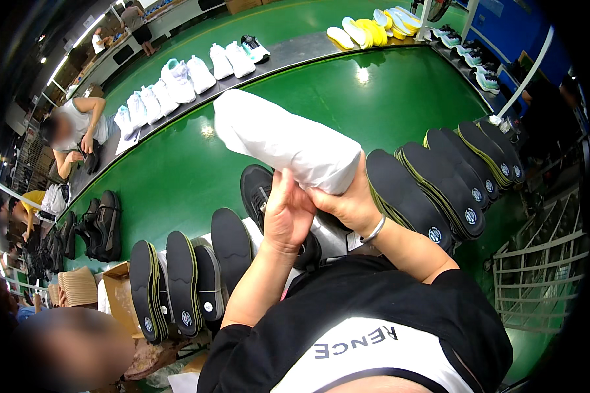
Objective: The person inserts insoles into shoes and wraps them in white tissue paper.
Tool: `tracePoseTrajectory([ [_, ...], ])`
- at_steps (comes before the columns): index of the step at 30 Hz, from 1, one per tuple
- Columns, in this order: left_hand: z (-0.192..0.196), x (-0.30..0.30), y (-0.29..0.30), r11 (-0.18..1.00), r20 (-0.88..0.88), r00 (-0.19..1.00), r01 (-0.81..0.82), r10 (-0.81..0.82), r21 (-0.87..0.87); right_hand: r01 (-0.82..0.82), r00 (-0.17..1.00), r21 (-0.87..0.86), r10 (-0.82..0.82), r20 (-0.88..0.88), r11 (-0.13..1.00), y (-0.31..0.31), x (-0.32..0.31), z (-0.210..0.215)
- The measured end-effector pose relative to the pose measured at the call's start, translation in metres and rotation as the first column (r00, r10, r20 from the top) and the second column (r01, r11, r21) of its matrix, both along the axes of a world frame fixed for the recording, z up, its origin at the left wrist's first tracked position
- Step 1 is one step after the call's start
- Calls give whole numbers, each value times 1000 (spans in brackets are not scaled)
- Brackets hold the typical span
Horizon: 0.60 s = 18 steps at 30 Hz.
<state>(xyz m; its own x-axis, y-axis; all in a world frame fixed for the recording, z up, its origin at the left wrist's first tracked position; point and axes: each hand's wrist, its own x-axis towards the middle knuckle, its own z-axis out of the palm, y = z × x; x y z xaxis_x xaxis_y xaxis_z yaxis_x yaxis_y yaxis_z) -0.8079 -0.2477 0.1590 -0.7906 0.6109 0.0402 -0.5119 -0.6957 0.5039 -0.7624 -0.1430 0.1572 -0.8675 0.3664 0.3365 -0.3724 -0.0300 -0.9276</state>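
One white wrapped bundle (pixel 285 141) was beyond the near black insoles (pixel 232 242), right hand (pixel 355 200) clamped on its right end; left hand's (pixel 287 213) fingers touched, grip unclear. I judged wrapping underway, next needing steady tucking.

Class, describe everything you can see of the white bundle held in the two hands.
The white bundle is long, with a rounded far end and a blunter near end. Its wrapping looks like thin paper or cloth, mostly smooth with soft creases; its contents are hidden. It is held up at a slant, from upper left to lower right. The right hand grips its near end; the left hand touches its lower edge.
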Motion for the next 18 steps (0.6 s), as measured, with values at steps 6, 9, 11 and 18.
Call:
tracePoseTrajectory([
  [6, 5, -35, -20, 981, -91, 978, -190, 186, -43, 69, 998, 266, -65, -23, 962, 25, 12, -11],
  [9, 9, -53, -27, 977, -70, 979, -199, 193, -79, 64, 997, 576, -27, -73, 815, 22, 26, -1],
  [11, 6, -57, -25, 996, -59, 995, -83, 82, -13, -11, 1000, 489, 15, -3, 872, 25, 31, -2],
  [18, -2, -58, -11, 985, -48, 986, -164, 162, -48, -33, 999, 347, 39, -11, 937, 24, 41, 0],
])
